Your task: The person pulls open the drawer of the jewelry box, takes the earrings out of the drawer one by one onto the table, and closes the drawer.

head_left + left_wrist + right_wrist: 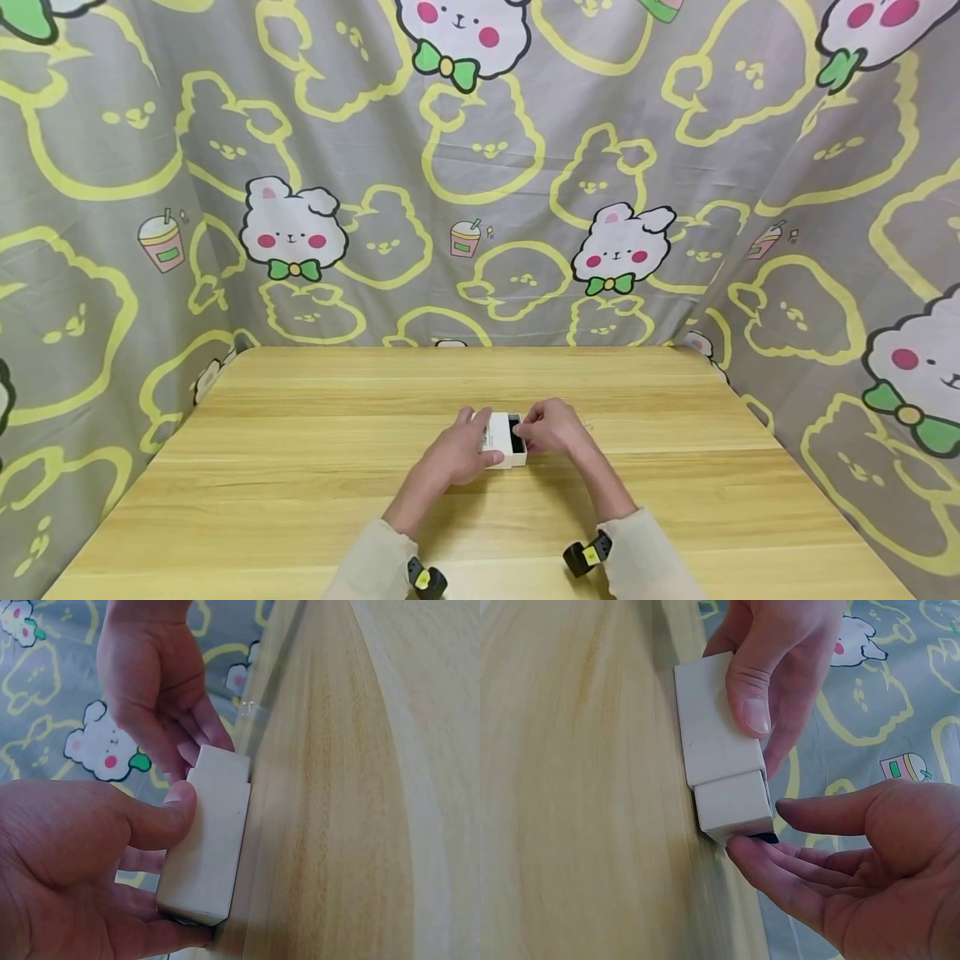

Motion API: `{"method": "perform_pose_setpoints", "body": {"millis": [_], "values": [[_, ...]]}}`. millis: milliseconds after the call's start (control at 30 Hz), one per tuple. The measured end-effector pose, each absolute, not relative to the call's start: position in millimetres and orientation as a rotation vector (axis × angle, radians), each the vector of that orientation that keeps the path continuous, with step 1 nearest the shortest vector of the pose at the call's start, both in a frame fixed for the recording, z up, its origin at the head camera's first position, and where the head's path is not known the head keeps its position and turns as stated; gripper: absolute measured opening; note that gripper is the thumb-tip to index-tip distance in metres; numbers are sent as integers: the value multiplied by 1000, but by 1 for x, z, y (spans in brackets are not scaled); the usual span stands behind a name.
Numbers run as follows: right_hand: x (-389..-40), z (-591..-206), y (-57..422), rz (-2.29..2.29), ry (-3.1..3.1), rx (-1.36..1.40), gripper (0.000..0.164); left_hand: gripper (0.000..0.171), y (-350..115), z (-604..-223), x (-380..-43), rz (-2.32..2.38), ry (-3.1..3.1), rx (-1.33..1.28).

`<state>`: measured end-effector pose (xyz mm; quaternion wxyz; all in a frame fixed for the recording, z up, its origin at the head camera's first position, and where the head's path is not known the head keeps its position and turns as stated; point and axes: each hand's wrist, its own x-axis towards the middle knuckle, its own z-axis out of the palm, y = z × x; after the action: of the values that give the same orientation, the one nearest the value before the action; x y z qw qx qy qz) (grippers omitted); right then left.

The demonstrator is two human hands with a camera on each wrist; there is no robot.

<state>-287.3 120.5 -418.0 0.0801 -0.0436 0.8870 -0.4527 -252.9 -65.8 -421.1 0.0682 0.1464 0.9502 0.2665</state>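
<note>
A small white box (498,440) lies on the table with its inner tray (519,457) slid partway out toward the right. Black shows inside the tray's open top. My left hand (461,447) grips the outer sleeve (206,847), thumb on the near side and fingers at the far side. At the tray's outer end, my right hand (553,427) has its thumb over the opening and its fingers against the end wall. A small black tab (766,838) sticks out beside those fingertips. Whatever lies deeper in the box is hidden.
A tiny clear item (246,709) lies on the wooden table (315,500), just beyond the right hand. Patterned grey curtains (375,208) hang behind the table and along both sides. Each wrist carries a black strapped camera (587,557).
</note>
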Motion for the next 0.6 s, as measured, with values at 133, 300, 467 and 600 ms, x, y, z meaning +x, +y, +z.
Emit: {"method": "perform_pose_setpoints", "body": {"millis": [133,300,467,600], "values": [[-287,-417,119,-1320,2669,-123,16,74,-66,-421,-253,802,2859,438],[-286,-417,117,-1267,2692,-118,22,75,-66,-422,-253,799,2854,424],[-286,-417,116,-1229,2729,-133,23,75,-66,-422,-253,798,2853,418],[-285,-416,116,-1218,2739,-139,23,75,-66,-422,-253,803,2852,425]]}}
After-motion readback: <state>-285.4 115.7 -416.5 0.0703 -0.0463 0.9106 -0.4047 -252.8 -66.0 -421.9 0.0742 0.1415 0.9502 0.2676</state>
